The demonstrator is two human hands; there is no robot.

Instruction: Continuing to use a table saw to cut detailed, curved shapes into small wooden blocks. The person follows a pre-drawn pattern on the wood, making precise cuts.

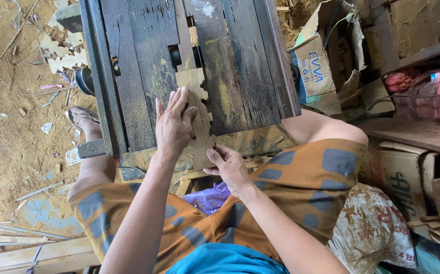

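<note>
A dark, sawdust-streaked wooden saw table (128,76) fills the upper middle of the head view, and on its near edge lies a pale carved wooden piece (195,96) with scalloped, notched edges, running from the table's slot down past the edge. The left hand (173,124) lies flat on top of the piece's left side, fingers straight and spread a little, pressing rather than gripping. The right hand (228,166) pinches the piece's near end just below the table's edge, thumb on top and fingers curled beneath.
</note>
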